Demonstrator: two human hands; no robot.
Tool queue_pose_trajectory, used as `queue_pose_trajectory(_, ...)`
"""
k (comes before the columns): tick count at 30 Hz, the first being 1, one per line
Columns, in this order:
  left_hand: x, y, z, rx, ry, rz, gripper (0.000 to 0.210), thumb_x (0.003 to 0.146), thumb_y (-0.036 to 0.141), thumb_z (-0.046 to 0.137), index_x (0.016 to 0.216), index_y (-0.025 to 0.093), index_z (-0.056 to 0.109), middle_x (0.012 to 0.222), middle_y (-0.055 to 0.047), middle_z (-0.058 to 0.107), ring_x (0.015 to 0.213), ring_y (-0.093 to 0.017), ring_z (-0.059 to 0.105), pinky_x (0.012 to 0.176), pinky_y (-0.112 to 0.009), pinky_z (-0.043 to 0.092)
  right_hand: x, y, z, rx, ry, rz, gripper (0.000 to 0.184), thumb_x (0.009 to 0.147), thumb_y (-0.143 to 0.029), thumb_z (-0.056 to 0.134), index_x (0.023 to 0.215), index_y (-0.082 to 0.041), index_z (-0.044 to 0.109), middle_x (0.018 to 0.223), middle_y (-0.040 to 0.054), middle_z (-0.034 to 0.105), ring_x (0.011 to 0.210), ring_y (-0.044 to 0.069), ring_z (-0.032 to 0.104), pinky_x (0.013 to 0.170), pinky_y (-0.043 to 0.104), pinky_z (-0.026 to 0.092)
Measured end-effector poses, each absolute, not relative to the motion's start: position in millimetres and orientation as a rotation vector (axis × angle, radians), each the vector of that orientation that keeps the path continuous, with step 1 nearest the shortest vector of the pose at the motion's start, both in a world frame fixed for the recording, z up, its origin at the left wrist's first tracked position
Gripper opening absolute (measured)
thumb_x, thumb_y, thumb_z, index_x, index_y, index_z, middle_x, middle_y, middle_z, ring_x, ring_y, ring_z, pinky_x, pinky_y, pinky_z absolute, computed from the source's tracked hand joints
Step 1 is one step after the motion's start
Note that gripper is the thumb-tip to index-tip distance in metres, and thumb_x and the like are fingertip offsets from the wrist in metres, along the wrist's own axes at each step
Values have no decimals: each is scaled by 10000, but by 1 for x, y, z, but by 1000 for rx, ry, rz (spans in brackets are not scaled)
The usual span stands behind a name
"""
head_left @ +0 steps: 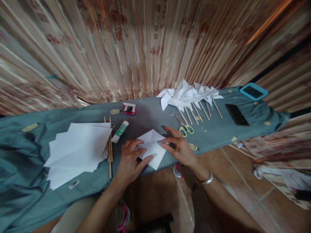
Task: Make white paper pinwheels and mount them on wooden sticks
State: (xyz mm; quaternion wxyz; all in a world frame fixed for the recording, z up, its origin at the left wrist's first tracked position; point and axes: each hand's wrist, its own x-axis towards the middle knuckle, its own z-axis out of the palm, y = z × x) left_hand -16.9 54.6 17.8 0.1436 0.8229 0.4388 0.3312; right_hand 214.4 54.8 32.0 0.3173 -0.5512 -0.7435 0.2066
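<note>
A white square sheet of paper [155,150] with fold creases lies at the front edge of the table, one corner toward me. My left hand [131,160] grips its left side, thumb and fingertips resting on the paper. At the right corner, my right hand [181,147] pinches the paper between thumb and fingers, with the index finger raised; a bracelet circles that wrist. Just behind the right hand lie green-handled scissors [186,130]. A green and white glue stick [120,132] lies beyond the left hand.
To the left is a stack of white paper [77,152] beside several wooden sticks [110,152]. A red box [129,109] stands open at the back. White paper pinwheels [182,95] on sticks lie at back right, near a dark phone [236,115] and a blue-framed tablet [254,92]. A curtain [145,48] hangs behind.
</note>
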Motion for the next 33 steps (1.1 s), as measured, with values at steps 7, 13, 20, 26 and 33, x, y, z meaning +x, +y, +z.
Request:
queue_pose_trajectory(7,-12,61,6,2422,1426,968,138,735,287,729,858,225,735,1488,-88,398,1388,-394,281,1051,-578,349,214,59,19,-1539,-2087,455,464,796,-321,710,1231,-187,614,1477,156,416,1339,321,419,1093,508,359)
queue_pose_trajectory(13,-15,69,-2,2374,1421,910,394,671,282,768,1054,229,694,1582,-107,207,1409,-431,243,1047,-608,351,213,62,17,-1553,-2131,472,492,779,-297,729,1241,-182,605,1462,169,437,1331,327,430,1092,521,357)
queue_pose_trajectory(20,-17,80,-3,2321,1506,827,560,662,308,763,1181,191,589,1352,-169,515,1193,-360,547,978,-538,468,228,68,23,-1523,-2022,388,317,883,-352,599,1157,-201,652,1377,131,541,1259,260,520,1057,434,417)
queue_pose_trajectory(26,-16,78,4,2293,1543,941,522,734,258,705,1222,214,525,1267,-120,532,1154,-295,580,973,-436,505,271,73,24,-2026,-1827,-39,270,919,-216,490,1107,-122,660,1095,151,695,1011,273,628,905,373,469)
queue_pose_trajectory(33,-19,73,14,2313,1500,1019,553,778,365,693,1265,208,481,1250,-121,510,1166,-293,559,968,-440,499,271,73,25,-2235,-1926,-77,281,893,-289,559,1125,-156,642,1020,129,713,900,251,658,768,318,465)
